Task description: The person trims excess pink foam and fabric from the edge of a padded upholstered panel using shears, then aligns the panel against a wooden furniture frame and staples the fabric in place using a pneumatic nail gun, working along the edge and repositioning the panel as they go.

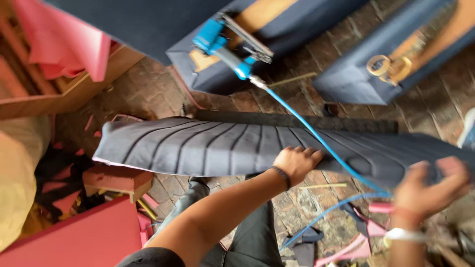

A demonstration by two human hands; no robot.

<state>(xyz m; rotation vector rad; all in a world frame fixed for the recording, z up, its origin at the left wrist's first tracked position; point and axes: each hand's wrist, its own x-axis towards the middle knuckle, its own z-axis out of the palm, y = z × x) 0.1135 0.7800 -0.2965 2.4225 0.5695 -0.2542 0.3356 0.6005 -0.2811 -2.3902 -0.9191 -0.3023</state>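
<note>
We see both of our arms bare from the elbow down — no sleeves reach the forearms. On the left hand's (296, 162) wrist sits a thin dark band (282, 175). The right hand (431, 188), blurred, carries a reddish band (406, 213) and, below it, a broader white band (403, 235). Our legs wear dark grey trousers (252, 237) — the cloth slightly shiny — and a dark top (151, 257) shows at the shoulder.
</note>
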